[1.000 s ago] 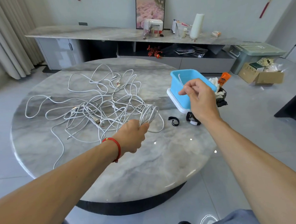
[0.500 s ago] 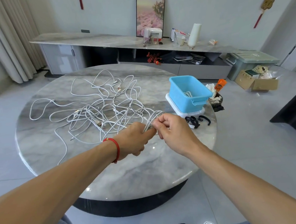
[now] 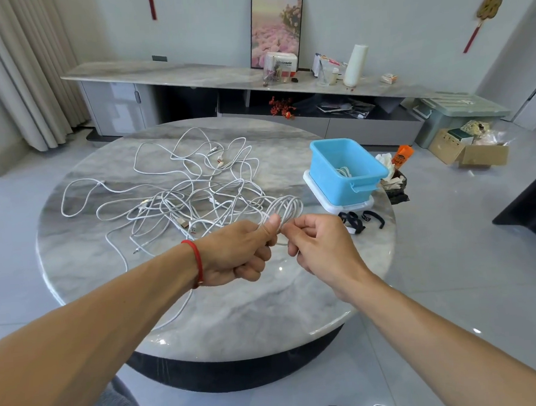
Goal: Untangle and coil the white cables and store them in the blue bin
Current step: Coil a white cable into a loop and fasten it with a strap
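Note:
A tangle of white cables sprawls over the round marble table. My left hand, with a red string at the wrist, grips a coil of white cable that loops up above its thumb. My right hand pinches a strand of that cable just right of the left thumb. A loose length of cable trails down under my left forearm toward the table's near edge. The blue bin stands at the table's right on a white lid, with a white cable lying inside.
Black straps lie on the table in front of the bin. A dark bag with tissues and an orange tube sits at the table's right rim. A long sideboard, a green crate and a cardboard box stand behind.
My right hand came back from the blue bin to the coil in my left hand and now pinches a strand. The coil has risen slightly and the view tilted up.

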Tool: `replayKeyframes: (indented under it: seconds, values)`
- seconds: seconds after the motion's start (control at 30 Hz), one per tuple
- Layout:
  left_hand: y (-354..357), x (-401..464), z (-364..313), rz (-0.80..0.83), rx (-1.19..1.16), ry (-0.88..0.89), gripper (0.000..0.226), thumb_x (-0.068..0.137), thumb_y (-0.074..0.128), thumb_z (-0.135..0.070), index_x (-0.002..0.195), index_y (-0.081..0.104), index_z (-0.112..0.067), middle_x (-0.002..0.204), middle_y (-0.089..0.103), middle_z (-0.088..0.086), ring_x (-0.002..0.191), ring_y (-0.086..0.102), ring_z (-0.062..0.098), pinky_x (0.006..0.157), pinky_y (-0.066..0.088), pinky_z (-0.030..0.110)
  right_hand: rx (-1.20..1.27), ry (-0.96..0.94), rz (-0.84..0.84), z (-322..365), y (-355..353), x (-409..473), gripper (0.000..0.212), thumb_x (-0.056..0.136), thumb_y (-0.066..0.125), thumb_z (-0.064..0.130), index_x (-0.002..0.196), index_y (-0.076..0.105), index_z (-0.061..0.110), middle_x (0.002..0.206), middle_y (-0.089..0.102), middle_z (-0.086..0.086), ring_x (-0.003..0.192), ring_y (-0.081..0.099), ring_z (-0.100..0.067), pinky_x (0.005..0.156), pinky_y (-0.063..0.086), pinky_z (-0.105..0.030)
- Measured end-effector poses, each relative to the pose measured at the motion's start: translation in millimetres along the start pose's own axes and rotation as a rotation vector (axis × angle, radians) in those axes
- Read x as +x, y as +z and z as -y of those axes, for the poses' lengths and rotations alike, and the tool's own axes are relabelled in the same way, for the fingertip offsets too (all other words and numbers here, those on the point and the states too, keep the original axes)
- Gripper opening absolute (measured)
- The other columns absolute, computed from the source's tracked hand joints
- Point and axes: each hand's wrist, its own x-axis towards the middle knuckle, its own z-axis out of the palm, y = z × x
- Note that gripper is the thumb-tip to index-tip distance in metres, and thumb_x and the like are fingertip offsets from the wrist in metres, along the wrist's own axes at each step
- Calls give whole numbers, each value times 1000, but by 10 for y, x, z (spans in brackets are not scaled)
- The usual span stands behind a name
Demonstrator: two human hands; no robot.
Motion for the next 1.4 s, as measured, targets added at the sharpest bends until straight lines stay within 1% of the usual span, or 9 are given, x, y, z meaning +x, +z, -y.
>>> replayKeyframes:
  seconds: [0.3, 0.43, 0.53, 0.7, 0.87, 0.97, 1.07, 1.23, 1.4]
  values:
    - [-3, -26, -49, -129, 73, 126, 51, 98, 33, -64, 81, 38, -16, 70, 14, 1, 53, 10, 15, 46, 11, 25, 17, 100, 272, -51, -236, 67, 24, 102, 64, 22, 100, 69, -1, 68, 61, -3, 48, 38, -14, 43, 27, -22]
    - [22, -107, -79, -156, 386, 257, 53, 96, 36, -62, 76, 44, -14, 59, 31, -5, 48, 25, 16, 44, 26, 25, 34, 306, 278, -203, -518, 121, 16, 98, 68, 18, 95, 73, 4, 67, 57, -1, 53, 44, -10, 48, 34, -19]
    - [55, -158, -52, -188, 907, 408, 60, 95, 29, -63, 84, 57, -12, 69, 57, 0, 60, 52, 18, 58, 44, 28, 354, 417, 178, -229, -629, 176, 7, 93, 70, 12, 93, 72, 5, 72, 64, -4, 54, 55, -9, 47, 45, -17]
    - [102, -152, 7, -94, 1085, 578, 61, 96, 24, -67, 93, 55, -15, 68, 51, 0, 62, 49, 18, 63, 44, 35, 767, 271, 141, 3, -660, 153, 9, 79, 73, 20, 76, 76, 12, 72, 66, -1, 57, 60, -7, 56, 51, -16]
    - [151, -176, 12, -76, 1169, 627, 43, 99, 28, -63, 86, 43, -24, 65, 49, -1, 59, 46, 19, 61, 40, 36, 323, -93, 285, 147, -576, 43, 11, 82, 76, 24, 82, 78, 13, 88, 72, -17, 77, 67, -22, 72, 57, -31]
    - [145, -180, 17, -48, 1197, 618, 40, 98, 26, -64, 91, 44, -28, 68, 51, -1, 62, 49, 21, 63, 43, 37, 113, -276, 306, 170, -554, 18, 10, 86, 75, 15, 91, 79, 8, 83, 76, -17, 74, 71, -20, 72, 59, -29]
    - [136, -163, 28, -45, 1224, 595, 60, 97, 23, -66, 102, 55, -16, 73, 56, 4, 64, 51, 23, 66, 44, 38, -20, -325, 361, 176, -583, 10, 12, 88, 74, 10, 98, 80, 10, 83, 79, 1, 78, 73, -8, 73, 56, -19]
    - [157, -172, 28, 7, 1199, 633, 39, 103, 35, -53, 107, 55, -19, 74, 54, -2, 63, 44, 15, 61, 33, 22, -166, -384, 406, 176, -621, 7, 19, 85, 77, 9, 103, 81, 8, 82, 75, 16, 79, 71, -1, 72, 50, -12]
    - [188, -201, 12, 34, 1185, 633, 43, 101, 36, -50, 101, 58, -13, 68, 41, -16, 63, 45, 2, 61, 31, 15, -241, -441, 413, 188, -638, 2, 24, 81, 79, 24, 104, 82, 19, 88, 76, 6, 83, 72, -11, 74, 57, -30]
